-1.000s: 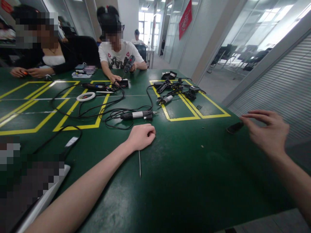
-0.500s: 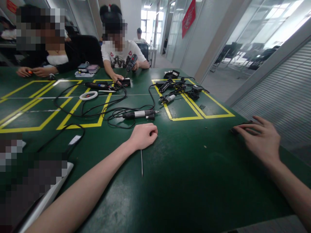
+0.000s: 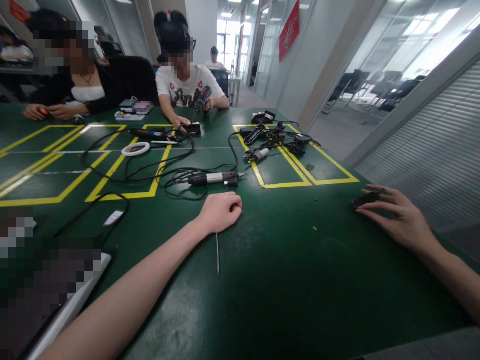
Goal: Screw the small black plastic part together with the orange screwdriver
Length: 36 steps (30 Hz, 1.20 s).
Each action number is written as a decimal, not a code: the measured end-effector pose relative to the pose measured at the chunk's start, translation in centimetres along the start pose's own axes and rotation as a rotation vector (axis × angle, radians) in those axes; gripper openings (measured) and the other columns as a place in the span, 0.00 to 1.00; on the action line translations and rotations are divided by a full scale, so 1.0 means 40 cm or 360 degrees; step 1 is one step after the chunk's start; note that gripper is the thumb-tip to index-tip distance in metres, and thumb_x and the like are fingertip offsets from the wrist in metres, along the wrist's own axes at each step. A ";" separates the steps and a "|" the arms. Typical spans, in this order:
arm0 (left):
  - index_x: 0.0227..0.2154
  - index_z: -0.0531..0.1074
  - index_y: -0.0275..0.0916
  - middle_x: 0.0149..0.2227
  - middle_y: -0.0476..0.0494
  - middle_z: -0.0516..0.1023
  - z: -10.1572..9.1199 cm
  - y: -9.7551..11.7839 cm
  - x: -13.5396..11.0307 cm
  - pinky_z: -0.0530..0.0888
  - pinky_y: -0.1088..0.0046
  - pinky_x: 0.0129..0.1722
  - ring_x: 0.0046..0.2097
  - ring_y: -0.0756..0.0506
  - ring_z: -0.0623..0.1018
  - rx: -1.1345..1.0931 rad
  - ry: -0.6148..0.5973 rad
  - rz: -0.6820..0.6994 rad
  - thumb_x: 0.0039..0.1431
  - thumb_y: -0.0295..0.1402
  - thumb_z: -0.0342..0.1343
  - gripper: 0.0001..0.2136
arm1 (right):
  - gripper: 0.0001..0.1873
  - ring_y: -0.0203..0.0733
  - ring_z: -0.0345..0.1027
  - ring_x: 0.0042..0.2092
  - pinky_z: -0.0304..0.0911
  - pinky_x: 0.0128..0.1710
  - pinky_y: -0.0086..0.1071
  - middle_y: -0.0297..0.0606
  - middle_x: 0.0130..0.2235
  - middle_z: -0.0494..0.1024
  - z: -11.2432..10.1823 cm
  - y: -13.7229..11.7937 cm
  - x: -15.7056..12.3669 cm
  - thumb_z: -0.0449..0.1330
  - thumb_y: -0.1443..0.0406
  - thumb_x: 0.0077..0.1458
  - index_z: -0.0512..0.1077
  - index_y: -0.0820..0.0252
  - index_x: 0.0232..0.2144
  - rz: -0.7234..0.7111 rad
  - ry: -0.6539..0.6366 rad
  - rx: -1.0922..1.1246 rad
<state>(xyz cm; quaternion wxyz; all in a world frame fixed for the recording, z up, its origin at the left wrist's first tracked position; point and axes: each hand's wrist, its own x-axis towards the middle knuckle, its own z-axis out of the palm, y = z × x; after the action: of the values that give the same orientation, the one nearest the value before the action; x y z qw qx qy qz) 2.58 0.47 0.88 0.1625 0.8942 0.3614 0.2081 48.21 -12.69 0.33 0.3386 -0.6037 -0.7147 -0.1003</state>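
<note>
My left hand rests on the green table as a closed fist. A thin metal rod sticks out from under the fist toward me. My right hand lies near the table's right edge with its fingers stretched out. Its fingertips touch a small flat dark object. Just beyond my left fist lies a corded electric screwdriver.
Yellow tape marks boxes on the table. Tangled black cables, a white tape ring and a pile of black tools lie farther back. Two people sit across the table; one holds a drill. The table edge drops off at right.
My right hand has come down from above the table and its fingers now rest on the small dark object. My left fist has stayed where it was.
</note>
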 end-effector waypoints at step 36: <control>0.27 0.76 0.41 0.33 0.49 0.81 -0.006 -0.002 -0.003 0.68 0.71 0.34 0.35 0.46 0.78 -0.0003 0.0000 0.0002 0.59 0.28 0.51 0.10 | 0.15 0.52 0.80 0.33 0.74 0.37 0.44 0.41 0.31 0.84 -0.017 -0.096 0.030 0.65 0.51 0.47 0.82 0.56 0.28 0.0515 0.0499 -0.0073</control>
<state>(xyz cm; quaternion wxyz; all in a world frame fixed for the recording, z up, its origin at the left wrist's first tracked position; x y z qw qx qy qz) 2.32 0.48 1.02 0.1631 0.8943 0.3608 0.2084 44.83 -13.06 2.59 0.4434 -0.6951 -0.5447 -0.1535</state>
